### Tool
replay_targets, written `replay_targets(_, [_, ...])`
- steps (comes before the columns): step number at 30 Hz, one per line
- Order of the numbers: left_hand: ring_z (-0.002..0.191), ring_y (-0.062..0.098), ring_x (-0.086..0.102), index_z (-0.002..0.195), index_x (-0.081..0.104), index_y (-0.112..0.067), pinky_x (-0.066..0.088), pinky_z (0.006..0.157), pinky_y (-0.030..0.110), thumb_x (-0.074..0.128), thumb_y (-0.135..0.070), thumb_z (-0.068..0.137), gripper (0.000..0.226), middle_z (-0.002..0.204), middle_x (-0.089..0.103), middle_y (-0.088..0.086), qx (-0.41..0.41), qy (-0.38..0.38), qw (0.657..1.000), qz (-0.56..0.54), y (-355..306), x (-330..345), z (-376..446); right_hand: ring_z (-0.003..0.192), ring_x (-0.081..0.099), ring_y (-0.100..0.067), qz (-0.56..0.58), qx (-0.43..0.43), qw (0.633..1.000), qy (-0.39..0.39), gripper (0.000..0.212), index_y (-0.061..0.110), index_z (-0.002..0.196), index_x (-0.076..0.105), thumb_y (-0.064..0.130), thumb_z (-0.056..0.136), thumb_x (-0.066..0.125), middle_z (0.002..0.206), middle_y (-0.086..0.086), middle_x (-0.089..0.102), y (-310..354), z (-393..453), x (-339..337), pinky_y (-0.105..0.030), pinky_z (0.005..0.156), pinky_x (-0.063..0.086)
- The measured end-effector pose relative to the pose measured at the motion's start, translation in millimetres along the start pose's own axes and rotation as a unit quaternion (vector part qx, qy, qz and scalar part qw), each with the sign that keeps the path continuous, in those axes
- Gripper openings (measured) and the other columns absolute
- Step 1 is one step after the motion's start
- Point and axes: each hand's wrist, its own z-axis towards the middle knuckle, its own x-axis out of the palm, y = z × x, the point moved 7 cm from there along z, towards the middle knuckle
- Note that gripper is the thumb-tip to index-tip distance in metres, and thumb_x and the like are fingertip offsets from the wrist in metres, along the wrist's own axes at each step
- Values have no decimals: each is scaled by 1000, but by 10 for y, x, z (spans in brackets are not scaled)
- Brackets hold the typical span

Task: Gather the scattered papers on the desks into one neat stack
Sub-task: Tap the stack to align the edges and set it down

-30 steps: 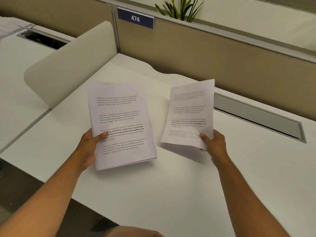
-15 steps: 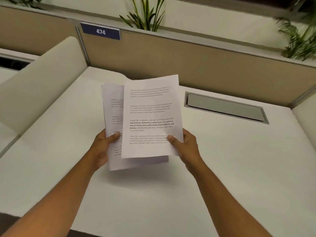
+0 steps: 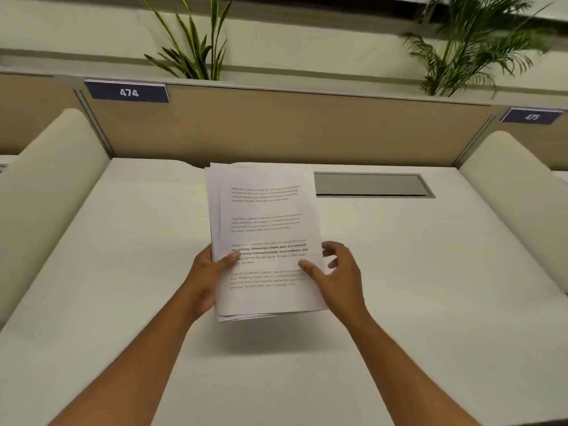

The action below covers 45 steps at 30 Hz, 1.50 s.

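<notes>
A stack of white printed papers [image 3: 267, 210] is held a little above the white desk [image 3: 430, 302], its sheets slightly offset at the top and bottom edges. My left hand [image 3: 206, 272] grips the stack's left edge, thumb on top and fingers hidden beneath. My right hand [image 3: 341, 278] is at the stack's right edge. Its thumb lies on the top sheet, and its fingers are spread apart beside the edge, slightly blurred.
A grey cable hatch [image 3: 368, 184] is set into the desk behind the stack. Curved white dividers stand at the left [image 3: 52, 186] and right [image 3: 516, 186]. A tan partition [image 3: 292, 127] carries the labels 474 [image 3: 127, 92] and 475 [image 3: 531, 116], with plants behind.
My right hand has laid its sheet onto the pile in my left hand and loosened its grip. The view has swung right and up.
</notes>
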Motion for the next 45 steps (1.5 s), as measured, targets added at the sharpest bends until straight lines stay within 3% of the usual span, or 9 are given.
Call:
replay_targets(3, [121,39,79,145,67,-17,67,93,51,84,-21,93,55,136,80,14,11,41,998,39,-71,33,-34,117,62,-9,113,100,987,62,87,33,152,39,44,82,89,135,15,56,-42,122,-41,-29,94,52])
replay_targets(6, [121,33,79,144,67,-20,66,97,48,86,-27,91,57,135,81,8,40,69,991,103,-199,140,-87,115,74,-17,167,78,975,124,63,23,144,53,18,90,84,133,3,73,101,256,-4,-42,99,61])
replay_targets(12, [118,20,79,136,74,-27,65,102,42,83,-47,91,50,128,83,-4,112,39,967,225,-463,345,-137,103,76,-15,126,-25,990,53,33,21,126,67,13,95,75,115,8,77,333,384,38,-35,86,66])
replay_targets(18, [90,8,82,102,78,-41,67,73,25,94,-69,54,57,99,85,-19,162,-84,957,227,-548,364,-203,104,74,-8,166,-34,984,47,44,31,122,64,20,85,86,114,15,75,212,305,107,-29,80,66])
replay_targets(22, [84,17,84,89,84,-39,72,73,41,95,-64,55,44,93,87,-11,182,-115,955,203,-435,304,-255,103,77,-21,212,-7,974,75,45,30,116,67,19,79,91,112,4,78,92,266,86,-40,81,67])
replay_targets(27, [86,12,84,92,85,-42,67,70,27,100,-67,53,48,94,87,-14,216,-124,954,164,-451,427,-371,96,80,-20,217,9,972,92,35,38,104,79,25,75,93,105,4,82,85,259,54,-40,80,68])
replay_targets(32, [81,0,80,98,80,-34,63,70,21,102,-35,70,36,89,85,-22,239,-157,946,156,-509,502,-393,87,78,-9,231,-34,971,56,36,47,96,82,19,76,93,97,9,83,244,252,-53,-25,76,64])
replay_targets(36, [80,2,80,88,83,-45,64,67,22,97,-53,62,30,88,84,-23,259,-151,941,154,-677,601,-417,83,76,-8,238,-71,968,31,33,44,96,83,21,74,93,93,10,83,390,279,-151,-25,74,63])
replay_targets(45, [93,8,82,100,83,-39,70,83,43,103,-38,66,39,99,87,-16,189,-125,950,216,-263,474,-306,98,79,-16,195,10,974,115,40,30,110,81,14,75,94,105,3,83,-30,171,119,-38,87,66])
